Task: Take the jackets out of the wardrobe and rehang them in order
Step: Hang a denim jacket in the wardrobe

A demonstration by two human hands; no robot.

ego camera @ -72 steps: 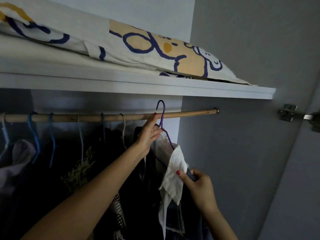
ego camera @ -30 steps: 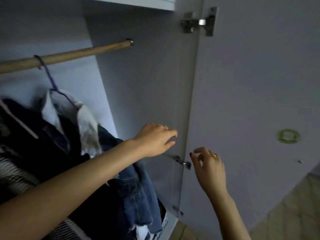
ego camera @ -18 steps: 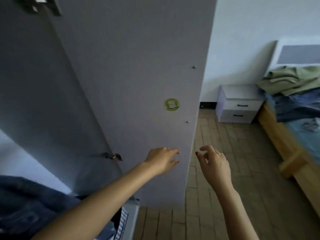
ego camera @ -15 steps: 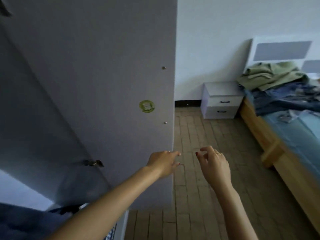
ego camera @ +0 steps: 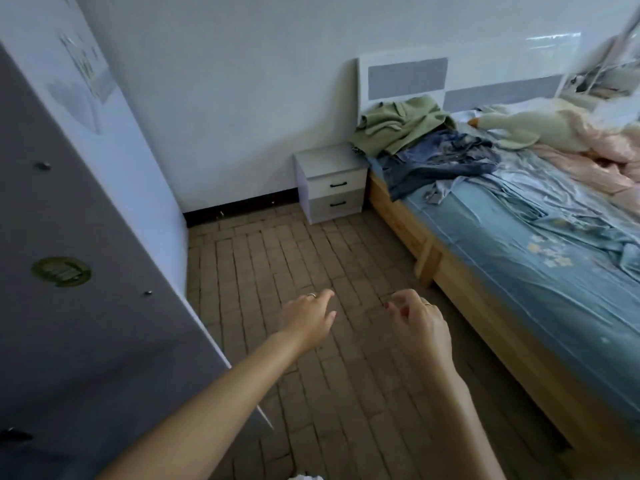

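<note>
Here, seen from the head camera, the left hand (ego camera: 308, 318) and right hand (ego camera: 420, 322) hang mid-frame, fingers loosely curled, holding nothing. Two jackets lie heaped at upper right on the blue-sheeted wooden bed (ego camera: 540, 251): a crumpled sage-green jacket (ego camera: 401, 124) and a rumpled blue denim jacket (ego camera: 440, 161). Lifting each by its collar should avoid tangling. One grey wardrobe door (ego camera: 79, 306) fills the left edge.

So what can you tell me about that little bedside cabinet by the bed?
The bedside cabinet is small and boxy, with a pale grey top, a white upper drawer and a grey lower drawer, each with a short dark handle. Both drawers look closed. It stands on the brick-patterned floor against the wall, beside the head of the wooden bed frame.
</note>
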